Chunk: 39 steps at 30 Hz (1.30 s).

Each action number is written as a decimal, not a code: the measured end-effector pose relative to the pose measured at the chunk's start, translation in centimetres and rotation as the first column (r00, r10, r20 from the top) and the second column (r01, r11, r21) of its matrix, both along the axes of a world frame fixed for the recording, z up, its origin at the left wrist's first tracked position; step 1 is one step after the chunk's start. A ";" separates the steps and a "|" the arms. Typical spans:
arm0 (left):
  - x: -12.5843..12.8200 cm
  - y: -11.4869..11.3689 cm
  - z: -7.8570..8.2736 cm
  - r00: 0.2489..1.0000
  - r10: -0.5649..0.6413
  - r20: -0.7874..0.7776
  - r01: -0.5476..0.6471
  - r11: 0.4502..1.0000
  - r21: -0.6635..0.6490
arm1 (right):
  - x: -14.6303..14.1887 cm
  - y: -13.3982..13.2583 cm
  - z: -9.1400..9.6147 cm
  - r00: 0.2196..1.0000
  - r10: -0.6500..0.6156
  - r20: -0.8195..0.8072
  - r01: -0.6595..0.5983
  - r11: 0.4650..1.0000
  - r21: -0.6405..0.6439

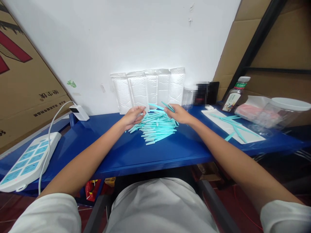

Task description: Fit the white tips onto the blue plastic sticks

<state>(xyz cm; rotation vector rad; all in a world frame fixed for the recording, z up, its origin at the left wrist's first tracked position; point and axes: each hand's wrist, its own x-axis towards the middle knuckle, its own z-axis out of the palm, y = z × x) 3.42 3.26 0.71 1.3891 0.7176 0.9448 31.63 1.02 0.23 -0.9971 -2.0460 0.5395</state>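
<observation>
A heap of slim turquoise sticks (159,127), shaped like eyebrow razors, lies on the blue table. My right hand (178,114) is closed at the heap's back right, with a darker teal stick (168,106) jutting from its fingers. Another light turquoise stick (156,106) reaches from those fingertips toward my left hand. My left hand (133,116), at the heap's back left, has its fingers curled together in a pinch; whatever they hold is hidden or too small to name.
White padded pouches (152,90) lean against the wall behind the heap. On the right, more turquoise sticks lie on a white pouch (255,138), near a bottle (234,97) and a clear tub (279,113). A power strip (30,161) and white device (79,112) are left.
</observation>
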 end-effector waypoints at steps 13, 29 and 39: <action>1.1 -1.4 0.4 1.000 -0.007 -0.020 0.006 0.999 -0.049 | 0.0 -0.4 0.4 0.999 -0.030 0.042 0.026 0.995 0.098; 1.4 -1.4 -0.5 0.988 0.077 -0.134 -0.069 0.996 0.064 | -0.1 -0.5 0.5 0.998 -0.059 0.025 0.056 0.993 0.102; 0.9 -0.6 -1.0 0.921 0.195 -0.338 -0.050 0.918 0.392 | 0.2 -0.2 0.4 0.998 -0.052 0.017 0.050 0.993 0.106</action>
